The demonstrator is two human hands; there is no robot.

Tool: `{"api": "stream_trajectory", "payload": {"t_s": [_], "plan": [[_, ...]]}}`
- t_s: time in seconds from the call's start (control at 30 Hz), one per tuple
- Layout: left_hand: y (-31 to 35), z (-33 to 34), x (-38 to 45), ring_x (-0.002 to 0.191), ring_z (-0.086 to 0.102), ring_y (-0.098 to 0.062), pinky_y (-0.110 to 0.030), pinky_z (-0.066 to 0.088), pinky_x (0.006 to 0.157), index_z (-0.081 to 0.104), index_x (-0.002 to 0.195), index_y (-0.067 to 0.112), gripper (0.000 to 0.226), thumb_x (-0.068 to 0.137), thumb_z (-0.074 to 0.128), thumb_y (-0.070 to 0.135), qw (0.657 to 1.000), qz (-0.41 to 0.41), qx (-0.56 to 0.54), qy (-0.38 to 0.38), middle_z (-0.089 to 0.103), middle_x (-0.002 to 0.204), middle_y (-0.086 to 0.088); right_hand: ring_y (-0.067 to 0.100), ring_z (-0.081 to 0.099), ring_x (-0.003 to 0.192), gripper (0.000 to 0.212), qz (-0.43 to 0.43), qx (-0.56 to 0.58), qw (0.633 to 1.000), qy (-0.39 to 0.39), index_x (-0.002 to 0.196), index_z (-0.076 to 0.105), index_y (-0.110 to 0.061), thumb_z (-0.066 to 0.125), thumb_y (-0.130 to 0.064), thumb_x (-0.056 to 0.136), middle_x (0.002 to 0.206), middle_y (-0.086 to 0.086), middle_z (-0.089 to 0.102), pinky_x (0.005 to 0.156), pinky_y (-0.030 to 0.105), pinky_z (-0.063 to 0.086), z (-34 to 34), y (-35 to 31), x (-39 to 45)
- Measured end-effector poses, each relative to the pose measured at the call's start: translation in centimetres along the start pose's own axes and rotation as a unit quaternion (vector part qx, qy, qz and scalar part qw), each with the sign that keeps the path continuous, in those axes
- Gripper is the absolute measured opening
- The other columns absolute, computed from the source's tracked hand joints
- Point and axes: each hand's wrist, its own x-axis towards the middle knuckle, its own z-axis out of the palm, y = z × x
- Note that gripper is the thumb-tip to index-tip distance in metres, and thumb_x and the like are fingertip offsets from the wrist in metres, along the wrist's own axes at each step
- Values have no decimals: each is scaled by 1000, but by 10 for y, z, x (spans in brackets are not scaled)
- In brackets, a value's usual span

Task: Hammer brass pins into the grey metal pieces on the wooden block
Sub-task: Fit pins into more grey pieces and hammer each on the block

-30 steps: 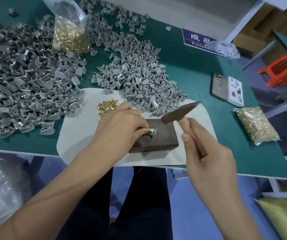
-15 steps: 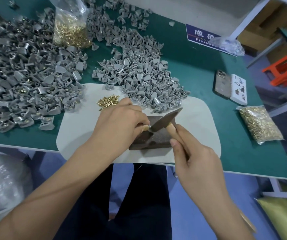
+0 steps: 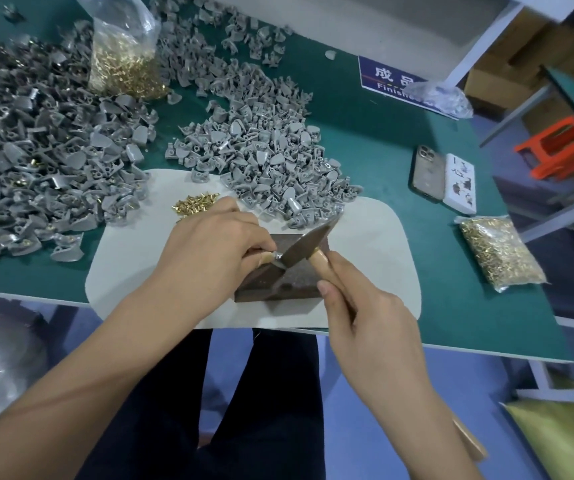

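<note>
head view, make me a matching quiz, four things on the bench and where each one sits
Things:
1. hammer
2. loose brass pins
3. phone
4. wooden block

Places:
A. small heap on the pale mat, just beyond the left hand
B. face down on the green table, right of the mat
C. in the right hand, head down by the left fingertips
D. on the mat's near edge, under the hammer head

Pairs: 1-C, 2-A, 3-B, 4-D

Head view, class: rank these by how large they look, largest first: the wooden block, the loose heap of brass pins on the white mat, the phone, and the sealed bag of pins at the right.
1. wooden block
2. sealed bag of pins
3. phone, close to the bag, so unsure
4. loose heap of brass pins
</note>
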Motion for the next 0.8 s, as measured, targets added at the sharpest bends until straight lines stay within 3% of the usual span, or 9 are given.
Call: {"api": "stream_trajectory", "payload": {"t_s": [0.07, 0.13, 0.2, 0.33, 0.5, 0.67, 0.8], "plan": [[2, 0, -1, 92, 49, -13, -29, 41, 63, 78, 97, 37, 16, 87, 69, 47, 1000, 1, -3, 5, 67, 86, 18, 22, 65, 78, 35, 30, -5, 1000, 4, 136, 47, -52, 40, -50, 101, 91, -15, 73, 62, 37, 51, -4, 9, -3], [3, 0, -1, 89, 49, -13, -28, 37, 61, 78, 95, 37, 14, 87, 71, 46, 1000, 1, -3, 8, 67, 84, 18, 24, 67, 84, 34, 66, -24, 996, 54, 136, 48, -51, 42, -47, 103, 102, -16, 73, 61, 36, 45, -5, 22, -4], [5, 1, -2, 87, 48, -11, -28, 37, 60, 77, 90, 37, 9, 86, 72, 43, 1000, -7, -3, 16, 64, 78, 18, 31, 65, 87, 38, 113, -54, 986, 112, 142, 49, -43, 41, -38, 105, 115, -9, 68, 62, 35, 36, 0, 34, 1], [12, 5, -5, 86, 48, -11, -31, 46, 61, 71, 84, 34, 3, 84, 73, 36, 999, -30, -26, 26, 60, 76, 16, 38, 57, 91, 53, 187, -99, 972, 98, 152, 45, -30, 45, -12, 102, 119, 7, 56, 63, 36, 32, 16, 49, 13], [13, 6, -13, 86, 51, -10, -31, 45, 64, 67, 81, 31, 7, 82, 74, 31, 996, -47, -64, 43, 59, 79, 15, 32, 50, 98, 49, 146, -88, 978, 119, 138, 62, -36, 58, -8, 98, 110, 7, 60, 66, 39, 43, 32, 47, 13], [-2, -7, -25, 84, 52, -11, -35, 48, 68, 66, 81, 32, 3, 83, 68, 33, 988, -76, -96, 94, 58, 78, 16, 40, 51, 98, 39, 139, -114, 975, 132, 129, 72, -24, 62, -9, 95, 103, 15, 65, 79, 48, 45, 36, 44, 20], [-44, -24, -36, 86, 54, -19, -43, 48, 80, 68, 85, 28, 1, 85, 69, 29, 978, -148, -53, 137, 60, 81, 14, 39, 56, 99, 23, 84, -26, 978, 191, 114, 77, -20, 64, -17, 96, 106, 10, 69, 85, 48, 47, 33, 18, 38]]}}
